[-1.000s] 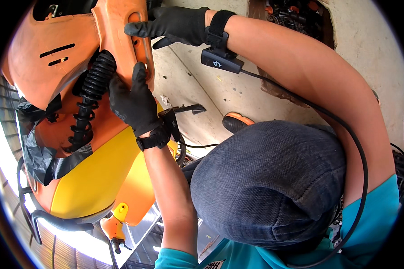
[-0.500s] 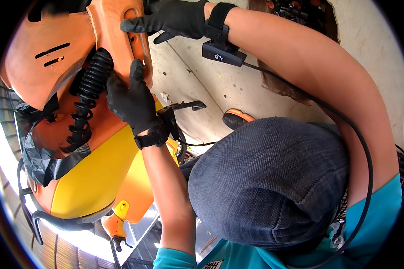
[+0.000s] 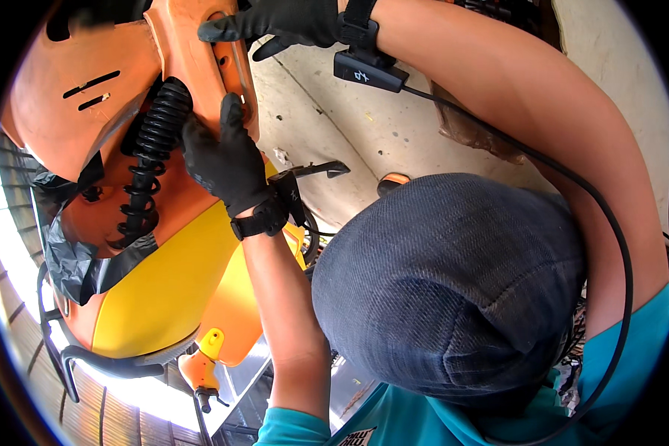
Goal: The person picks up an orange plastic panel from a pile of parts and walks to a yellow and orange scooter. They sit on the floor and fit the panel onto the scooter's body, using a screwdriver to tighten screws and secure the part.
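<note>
We steady orange machine housing (image 3: 67, 119), tilted at upper left, above yellow tank (image 3: 163, 290). Left hand (image 3: 223, 160) lies flat, fingers pressed together, against orange handle bar (image 3: 201, 52) beside black ribbed hose (image 3: 152, 141). Right hand (image 3: 290, 22) wraps over bar top, forefinger extended. Best keep both palms firm and hose unpinched.

A pale concrete floor (image 3: 394, 126) fills the upper middle, rough and stained, crossed by a dark slanting seam and dotted with small specks; bright daylight falls across it. Along the left and lower rim runs a surface of narrow slats (image 3: 89, 416) (wood or metal, hard to tell), washed out by strong glare; a strip of shiny grey metal (image 3: 241, 379) lies low in the middle; dark clutter (image 3: 513, 11) sits at the top edge, too dim to make out.
</note>
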`<action>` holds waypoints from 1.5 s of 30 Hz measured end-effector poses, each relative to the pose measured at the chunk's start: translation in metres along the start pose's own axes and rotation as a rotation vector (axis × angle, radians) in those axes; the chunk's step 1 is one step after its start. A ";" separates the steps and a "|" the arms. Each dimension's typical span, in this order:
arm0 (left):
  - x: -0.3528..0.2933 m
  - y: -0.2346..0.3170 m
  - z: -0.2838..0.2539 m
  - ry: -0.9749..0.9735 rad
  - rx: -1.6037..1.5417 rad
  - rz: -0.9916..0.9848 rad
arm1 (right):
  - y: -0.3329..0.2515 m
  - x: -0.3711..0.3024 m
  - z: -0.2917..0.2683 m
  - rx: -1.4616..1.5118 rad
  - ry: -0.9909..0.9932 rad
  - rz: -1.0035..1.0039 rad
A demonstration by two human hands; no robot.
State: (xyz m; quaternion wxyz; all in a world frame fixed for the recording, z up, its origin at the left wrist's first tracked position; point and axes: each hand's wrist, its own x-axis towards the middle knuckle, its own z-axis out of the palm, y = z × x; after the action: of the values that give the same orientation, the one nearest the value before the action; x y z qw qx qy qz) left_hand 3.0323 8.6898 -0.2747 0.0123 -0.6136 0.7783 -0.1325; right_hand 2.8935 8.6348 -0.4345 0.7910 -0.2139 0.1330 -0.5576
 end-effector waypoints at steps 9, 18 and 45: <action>0.001 0.005 -0.001 -0.040 -0.004 -0.077 | 0.020 0.011 -0.003 0.206 -0.080 -0.110; -0.001 -0.009 0.003 0.045 0.055 -0.023 | 0.020 0.007 0.001 -0.034 0.066 -0.049; -0.003 -0.003 0.005 0.105 -0.075 0.053 | -0.069 0.020 0.004 -0.744 0.122 -0.409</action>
State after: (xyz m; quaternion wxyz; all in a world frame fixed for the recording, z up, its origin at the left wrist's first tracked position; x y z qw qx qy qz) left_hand 3.0364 8.6911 -0.2793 -0.0481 -0.5850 0.7982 -0.1350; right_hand 2.8455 8.5967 -0.3967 0.5237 -0.4733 0.3268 -0.6284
